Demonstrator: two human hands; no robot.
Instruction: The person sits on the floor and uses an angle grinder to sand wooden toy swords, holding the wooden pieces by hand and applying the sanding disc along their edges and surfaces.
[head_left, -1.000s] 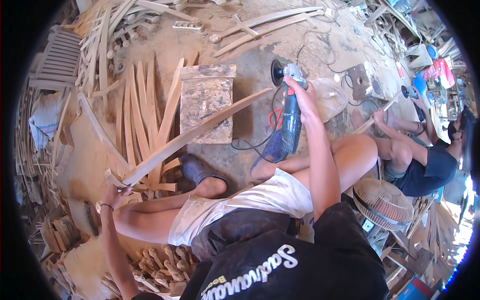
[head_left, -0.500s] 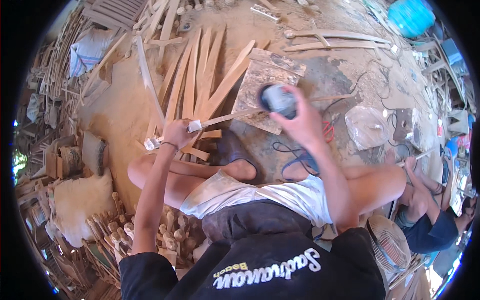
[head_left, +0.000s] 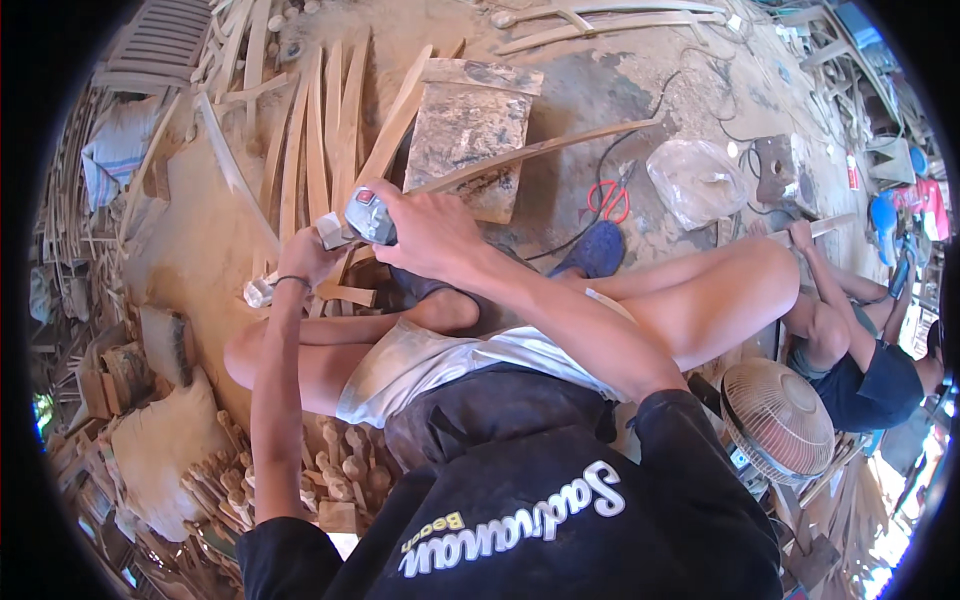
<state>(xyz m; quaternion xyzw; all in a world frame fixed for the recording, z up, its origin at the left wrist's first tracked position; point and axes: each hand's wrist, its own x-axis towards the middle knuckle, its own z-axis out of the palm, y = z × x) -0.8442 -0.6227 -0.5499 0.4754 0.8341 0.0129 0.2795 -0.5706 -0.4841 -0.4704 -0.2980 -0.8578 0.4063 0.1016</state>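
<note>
Head view, right hand [head_left: 440, 234] grasping grinder [head_left: 370, 217], left hand [head_left: 312, 257] clasping wooden sword [head_left: 540, 150] (by its hilt, apparently)

Head cam, L of the pair, fisheye w/ dark rim. Aims steeply down past the wearer's black T-shirt [head_left: 540, 450] to the floor [head_left: 600, 90]. L hand [head_left: 310, 255] & R hand [head_left: 440, 235] fairly close, R one nr the wooden block [head_left: 465, 130]'s near-L corner; co-worker [head_left: 870, 385] farther off.
</note>
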